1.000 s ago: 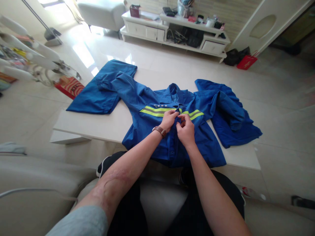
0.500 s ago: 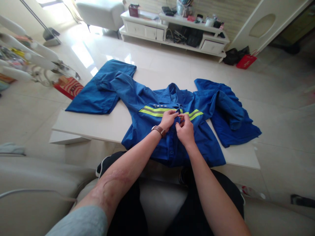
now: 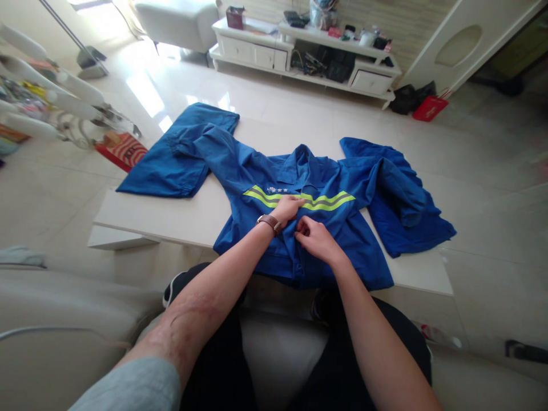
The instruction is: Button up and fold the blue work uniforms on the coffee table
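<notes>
A blue work jacket [image 3: 252, 225] with a yellow-and-grey reflective stripe lies front up on the white table, its collar away from me. My left hand [image 3: 287, 210], a brown-strapped watch [image 3: 270, 223] at its wrist, has closed fingers on the front placket at the stripe. Just below and to the right, my right hand [image 3: 315, 235] pinches the placket's edge with curled fingers. Whether a button is between them is hidden. One button [image 3: 298, 266] shows lower on the placket. The jacket's sleeves spread to both sides over other blue cloth.
Folded blue garments lie at the left [image 3: 171, 165] and right [image 3: 411, 225] ends of the white table [image 3: 158, 220]. A white cabinet [image 3: 252, 54] with clutter stands across the tiled floor. A red bag [image 3: 430, 107] is at its right. A grey sofa [image 3: 64, 319] is beside me.
My right hand has moved down and slightly left along the placket, apart from my left hand. My left hand has shifted slightly left. The stripe now runs across the front, less covered by the hands.
</notes>
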